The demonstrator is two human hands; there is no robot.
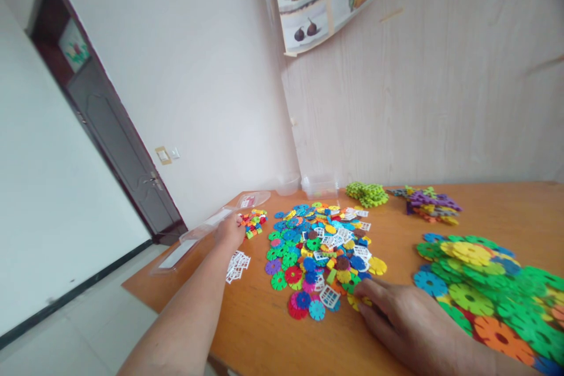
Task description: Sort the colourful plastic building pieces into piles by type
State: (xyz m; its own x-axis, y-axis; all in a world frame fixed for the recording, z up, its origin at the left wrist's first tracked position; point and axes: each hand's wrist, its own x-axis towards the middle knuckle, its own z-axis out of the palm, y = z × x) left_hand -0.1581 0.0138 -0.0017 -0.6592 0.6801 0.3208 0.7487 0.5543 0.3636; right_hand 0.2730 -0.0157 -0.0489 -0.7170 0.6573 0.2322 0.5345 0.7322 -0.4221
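My left hand [231, 232] reaches to the small heap of coloured building blocks [254, 224] at the left of the table. Its fingers look closed at the heap's edge, but what is in them is hidden. A few white window pieces [238, 265] lie by that wrist. My right hand [396, 308] is at the near right edge of a mixed pile of notched plastic discs [293, 275], white window pieces and small blocks. Its thumb and fingers are closed on a yellow notched disc [353, 302], partly hidden by the fingers.
Larger notched discs [470, 298] are heaped at right. Green interlocking pieces [366, 194] and purple interlocking pieces [434, 202] lie towards the back. Clear plastic containers [321, 187] stand near the wall. Clear lids [176, 255] lie along the table's left edge.
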